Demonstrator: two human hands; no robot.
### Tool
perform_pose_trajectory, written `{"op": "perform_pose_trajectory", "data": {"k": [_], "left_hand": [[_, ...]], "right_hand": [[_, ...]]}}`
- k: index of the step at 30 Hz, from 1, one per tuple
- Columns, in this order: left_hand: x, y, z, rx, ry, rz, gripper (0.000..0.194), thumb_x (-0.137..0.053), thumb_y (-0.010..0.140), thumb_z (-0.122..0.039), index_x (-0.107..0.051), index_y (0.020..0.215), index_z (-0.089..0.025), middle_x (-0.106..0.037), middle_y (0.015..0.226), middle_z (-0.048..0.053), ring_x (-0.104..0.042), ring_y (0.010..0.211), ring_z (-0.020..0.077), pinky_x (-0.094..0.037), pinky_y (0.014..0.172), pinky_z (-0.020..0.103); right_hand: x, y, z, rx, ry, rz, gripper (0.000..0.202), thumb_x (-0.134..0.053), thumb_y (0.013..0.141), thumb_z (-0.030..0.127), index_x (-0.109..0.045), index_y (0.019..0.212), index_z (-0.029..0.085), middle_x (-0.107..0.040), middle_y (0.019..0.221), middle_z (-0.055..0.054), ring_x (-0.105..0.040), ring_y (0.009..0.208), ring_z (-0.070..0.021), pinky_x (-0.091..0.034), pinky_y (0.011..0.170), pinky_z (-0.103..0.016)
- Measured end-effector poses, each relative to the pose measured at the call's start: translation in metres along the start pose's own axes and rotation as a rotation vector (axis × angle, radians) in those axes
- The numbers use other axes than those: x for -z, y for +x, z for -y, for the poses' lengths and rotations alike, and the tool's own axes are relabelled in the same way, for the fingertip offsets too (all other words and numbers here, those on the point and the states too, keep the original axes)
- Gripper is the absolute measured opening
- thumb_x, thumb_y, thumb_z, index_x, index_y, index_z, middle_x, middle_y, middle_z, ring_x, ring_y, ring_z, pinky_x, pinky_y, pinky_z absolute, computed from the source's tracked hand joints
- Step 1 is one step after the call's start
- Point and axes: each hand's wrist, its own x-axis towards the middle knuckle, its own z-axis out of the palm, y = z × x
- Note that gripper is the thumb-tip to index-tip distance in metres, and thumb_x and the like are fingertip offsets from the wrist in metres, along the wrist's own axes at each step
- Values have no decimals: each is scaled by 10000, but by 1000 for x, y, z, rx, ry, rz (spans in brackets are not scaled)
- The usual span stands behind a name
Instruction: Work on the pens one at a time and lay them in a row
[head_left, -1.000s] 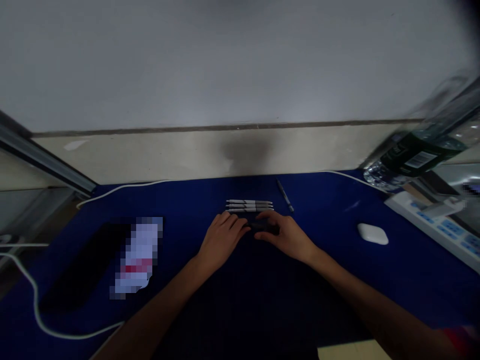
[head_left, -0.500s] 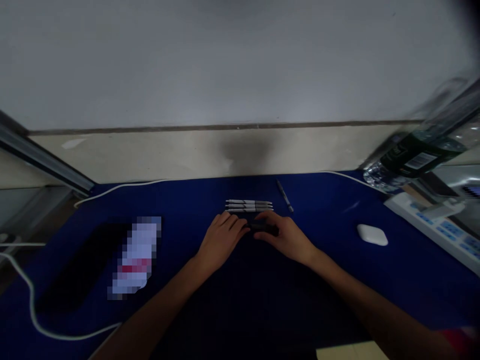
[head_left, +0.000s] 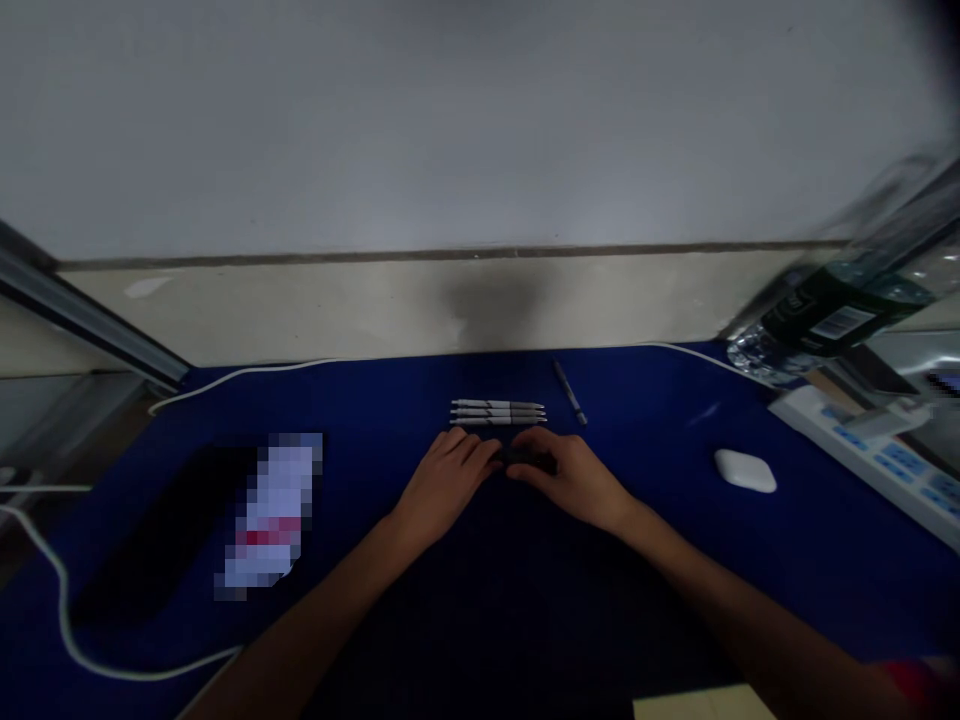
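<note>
The right hand (head_left: 583, 480) has its grip clamped on a dark object (head_left: 525, 457), just nearer than three pens (head_left: 491, 412); likely light and stiff, best held mid-length; left hand (head_left: 448, 478), grip too dim to tell

Open room between right hand (head_left: 583, 477) and white case (head_left: 745, 470); 3 aligned pens (head_left: 498, 412) obstruct straight ahead.

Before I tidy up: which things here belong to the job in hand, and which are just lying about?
Likely in use:
small dark object in right hand, left hand alongside
row of three white-grey pens
slim grey pen, perhaps

Probably lying about:
white rounded object
green-labelled clear plastic bottle
white power strip
</note>
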Motion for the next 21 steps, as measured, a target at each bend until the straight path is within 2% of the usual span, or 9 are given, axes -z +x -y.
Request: {"op": "perform_pose_trajectory", "data": {"k": [2,3,5,7,11,14,16,18,21], "left_hand": [[-1,0,0,-11,-2,-2,333,-401,1244,-338,-686,1195,-172,-740,943,43,-674,909,238,-516,825,382],[-1,0,0,-20,-3,-3,342,-392,1245,-338,-683,1187,-168,-740,946,43,-674,904,235,-519,830,383],[-2,-1,1,-42,-5,-3,350,-383,1246,-334,-678,1176,-158,-735,936,42,-671,893,233,-527,843,383],[-4,-1,1,-53,-7,2,351,-374,1247,-320,-674,1169,-155,-731,930,41,-666,886,232,-530,848,382],[-4,-2,-1,-61,-14,9,345,-367,1248,-302,-672,1168,-162,-736,945,37,-661,891,233,-523,825,383],[-3,-1,-3,-54,-31,10,328,-405,1244,-309,-677,1121,-176,-724,921,30,-653,878,229,-519,818,381],[-2,-1,-4,-45,-49,11,317,-428,1241,-307,-678,1092,-181,-711,905,28,-653,876,225,-519,822,375],[-2,-1,-4,-37,-53,15,316,-431,1240,-298,-676,1077,-182,-705,900,28,-653,878,225,-519,830,375],[-1,-1,-4,-33,-59,25,295,-435,1236,-267,-678,1093,-178,-711,917,31,-651,877,223,-515,833,373]], "right_hand": [[0,0,-1,-8,4,0,134,-799,987,392,-763,1041,274,-829,948,-35,-739,782,-248,-517,686,-372],[0,0,-1,-9,-11,4,120,-770,1007,384,-759,1020,265,-822,930,-36,-737,783,-246,-512,694,-372],[0,0,0,-10,-57,20,255,-663,1078,402,-728,892,242,-784,835,-42,-714,738,-237,-486,680,-371],[1,0,2,-20,-77,41,324,-621,1106,427,-718,867,230,-774,823,-46,-703,720,-232,-474,668,-368],[1,0,5,-2,-52,72,175,-689,1073,379,-758,1008,232,-819,970,-50,-747,846,-246,-511,743,-362],[0,0,4,28,-144,56,376,-563,1132,373,-684,803,237,-751,806,-50,-693,738,-236,-480,714,-378],[-1,0,3,30,-172,46,456,-505,1152,389,-630,737,246,-706,738,-45,-658,682,-227,-461,694,-383],[0,0,3,18,-130,52,399,-552,1135,423,-661,794,244,-731,780,-46,-673,706,-229,-470,698,-380],[1,0,4,5,-35,73,175,-703,1052,407,-730,1006,240,-804,957,-52,-734,838,-248,-510,743,-371]]}}
